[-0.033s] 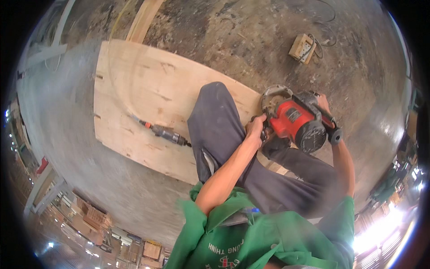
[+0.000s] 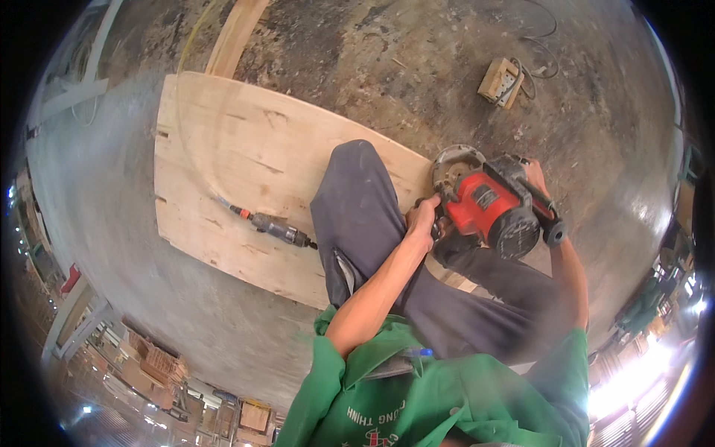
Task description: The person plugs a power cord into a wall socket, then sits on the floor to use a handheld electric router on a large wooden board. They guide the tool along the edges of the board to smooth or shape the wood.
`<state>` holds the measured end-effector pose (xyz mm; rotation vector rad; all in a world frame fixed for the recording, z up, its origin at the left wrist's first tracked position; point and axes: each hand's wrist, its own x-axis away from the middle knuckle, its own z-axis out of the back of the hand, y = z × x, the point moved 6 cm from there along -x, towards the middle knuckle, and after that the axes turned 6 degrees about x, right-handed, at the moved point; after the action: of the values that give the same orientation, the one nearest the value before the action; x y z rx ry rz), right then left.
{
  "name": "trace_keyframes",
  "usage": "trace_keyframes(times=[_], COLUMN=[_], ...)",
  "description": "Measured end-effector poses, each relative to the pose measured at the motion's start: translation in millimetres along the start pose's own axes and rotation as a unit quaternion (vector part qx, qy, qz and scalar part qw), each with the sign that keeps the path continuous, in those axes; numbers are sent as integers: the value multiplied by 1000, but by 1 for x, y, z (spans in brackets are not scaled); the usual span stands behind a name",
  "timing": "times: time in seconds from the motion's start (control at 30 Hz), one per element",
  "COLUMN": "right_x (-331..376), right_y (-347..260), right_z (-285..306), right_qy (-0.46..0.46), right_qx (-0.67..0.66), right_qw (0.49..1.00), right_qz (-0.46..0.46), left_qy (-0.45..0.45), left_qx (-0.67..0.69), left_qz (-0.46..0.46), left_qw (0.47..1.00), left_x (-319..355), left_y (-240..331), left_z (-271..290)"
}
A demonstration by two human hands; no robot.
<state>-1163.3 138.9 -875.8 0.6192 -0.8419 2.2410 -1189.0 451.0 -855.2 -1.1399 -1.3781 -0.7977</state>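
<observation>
A red and black circular saw (image 2: pixel 491 205) is held over the right end of a large plywood sheet (image 2: pixel 246 149) lying on the concrete floor. My left hand (image 2: pixel 423 217) grips the saw's front left side. My right hand (image 2: pixel 538 179) holds its black rear handle. My knee in dark grey trousers (image 2: pixel 357 194) rests on the sheet. A slim air tool (image 2: pixel 279 227) with a hose lies on the plywood to the left of my leg.
A yellow socket box (image 2: pixel 500 80) with cables sits on the floor at the upper right. A long timber plank (image 2: pixel 234 33) lies beyond the sheet. Stacks of wood and crates (image 2: pixel 164 365) stand at the lower left.
</observation>
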Motion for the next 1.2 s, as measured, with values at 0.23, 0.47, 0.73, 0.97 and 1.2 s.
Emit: trace_keyframes(times=[0.23,0.47,0.73,0.97,1.2], right_x=[2,4,11,-5,-3], right_y=[-9,-27,-30,-4,-5], right_z=[-1,-2,0,-8,-8], right_qy=[-14,-36,-31,-33,-47], right_qx=[7,44,9,-11,-46], right_qw=[999,998,999,999,997], right_qz=[-31,-31,-43,-37,-30], left_qy=[37,50,106,-111,50], left_qx=[-35,-42,-251,-263,-140], left_qz=[5,4,-297,-407,-114], left_qw=[999,998,915,868,982], left_x=[-3,-7,-13,19,10], left_y=[3,5,32,43,19], left_z=[2,9,10,-11,2])
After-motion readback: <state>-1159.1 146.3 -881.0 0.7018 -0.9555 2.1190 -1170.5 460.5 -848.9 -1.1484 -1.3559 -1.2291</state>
